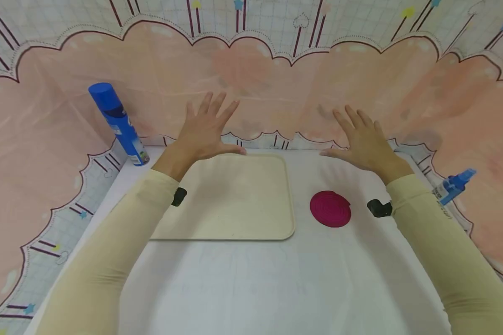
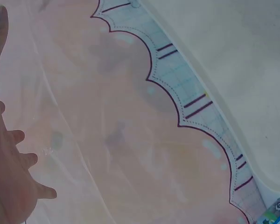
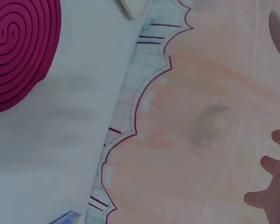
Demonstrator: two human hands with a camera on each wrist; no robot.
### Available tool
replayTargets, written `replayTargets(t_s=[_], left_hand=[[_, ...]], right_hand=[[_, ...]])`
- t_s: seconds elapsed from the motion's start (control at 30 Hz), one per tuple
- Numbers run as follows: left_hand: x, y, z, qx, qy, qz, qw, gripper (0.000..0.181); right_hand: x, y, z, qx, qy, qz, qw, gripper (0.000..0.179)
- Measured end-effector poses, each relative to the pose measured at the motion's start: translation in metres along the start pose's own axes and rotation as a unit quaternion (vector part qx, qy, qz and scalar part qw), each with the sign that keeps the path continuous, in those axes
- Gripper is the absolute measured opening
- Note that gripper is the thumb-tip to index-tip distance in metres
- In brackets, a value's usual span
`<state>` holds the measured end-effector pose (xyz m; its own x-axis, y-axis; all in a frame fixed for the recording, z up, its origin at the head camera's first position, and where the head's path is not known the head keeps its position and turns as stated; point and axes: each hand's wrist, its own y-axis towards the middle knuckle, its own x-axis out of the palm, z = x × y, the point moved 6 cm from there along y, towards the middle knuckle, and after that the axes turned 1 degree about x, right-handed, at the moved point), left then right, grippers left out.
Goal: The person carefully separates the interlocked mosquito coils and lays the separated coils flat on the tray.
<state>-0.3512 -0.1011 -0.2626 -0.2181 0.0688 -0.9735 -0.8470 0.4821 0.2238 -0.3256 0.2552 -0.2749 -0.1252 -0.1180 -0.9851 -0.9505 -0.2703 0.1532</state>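
Note:
Both hands are raised with fingers spread and hold nothing. In the head view my left hand [image 1: 203, 132] hangs over the far edge of a cream rectangular board [image 1: 243, 200], its thumb overlapping the board's back rim. My right hand [image 1: 366, 144] is held above the table's far right part, beyond a magenta spiral coil [image 1: 330, 209] that lies flat. The coil's tight double spiral shows clearly in the right wrist view [image 3: 18, 42]. Spread fingers of the left hand [image 2: 14, 177] line the left edge of the left wrist view.
A blue spray can [image 1: 119, 123] with a blue cap stands at the table's back left corner. At the right edge is a small blue spray bottle [image 1: 452, 186], partly behind the right sleeve. A white cloth [image 1: 251, 284] covers the table; a peach patterned sheet [image 1: 276, 93] surrounds it.

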Motion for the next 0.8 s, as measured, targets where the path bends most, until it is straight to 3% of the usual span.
replayTargets(t_s=[0.13,0.3,0.57,0.8], left_hand=[[0.003,0.004,0.016,0.015,-0.002,0.007,0.9999,0.118],[0.013,0.008,0.039,0.033,-0.037,0.014,0.9987,0.12],[0.046,0.021,0.082,0.051,-0.124,0.004,0.991,0.122],[0.078,0.025,0.122,0.046,-0.2,-0.037,0.978,0.121]], right_hand=[[0.001,-0.011,0.004,-0.005,0.016,-0.001,0.9999,0.106],[0.009,-0.024,0.012,0.009,0.042,-0.011,0.999,0.105],[0.041,-0.039,0.033,0.04,0.094,-0.073,0.9921,0.108],[0.069,-0.053,0.045,0.072,0.102,-0.106,0.9865,0.106]])
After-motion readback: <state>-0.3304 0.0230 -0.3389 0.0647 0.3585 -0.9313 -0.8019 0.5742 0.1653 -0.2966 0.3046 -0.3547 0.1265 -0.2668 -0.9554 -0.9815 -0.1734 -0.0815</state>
